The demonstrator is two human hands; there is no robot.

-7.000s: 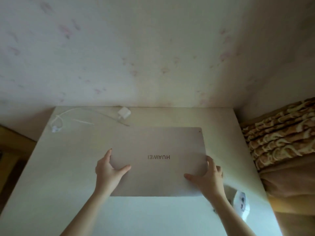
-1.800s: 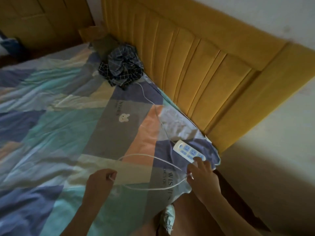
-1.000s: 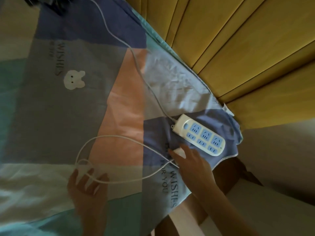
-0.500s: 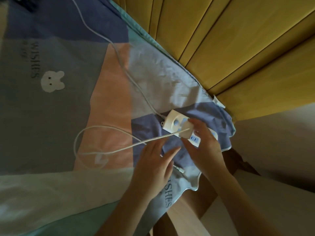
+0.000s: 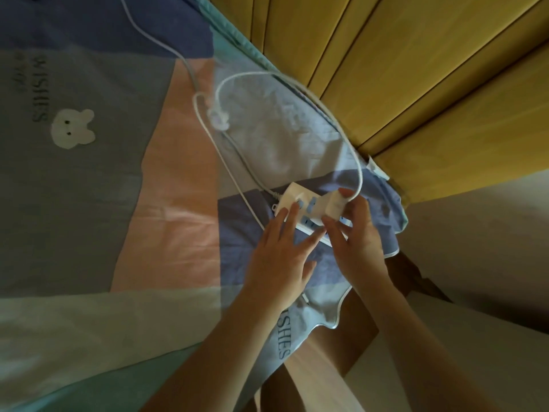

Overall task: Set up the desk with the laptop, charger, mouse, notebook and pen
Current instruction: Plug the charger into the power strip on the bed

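A white power strip (image 5: pixel 300 205) with blue sockets lies on the patchwork bedsheet near the bed's corner. My right hand (image 5: pixel 355 236) grips the white charger brick (image 5: pixel 335 207) and holds it against the strip's sockets. My left hand (image 5: pixel 282 251) lies flat with spread fingers on the strip's near end. The charger's white cable (image 5: pixel 353 150) loops up over the sheet and back down past a small tie (image 5: pixel 219 120). The laptop, mouse, notebook and pen are out of sight.
A yellow padded headboard (image 5: pixel 416 69) runs along the right of the bed. The strip's grey cord (image 5: pixel 190 66) trails away to the upper left. A pale surface (image 5: pixel 490 352) lies at the lower right, beyond the bed's corner.
The charger cable has swung from the left of the strip into a loop above it. My left hand has moved up onto the strip's end. My right hand still holds the brick at the sockets.
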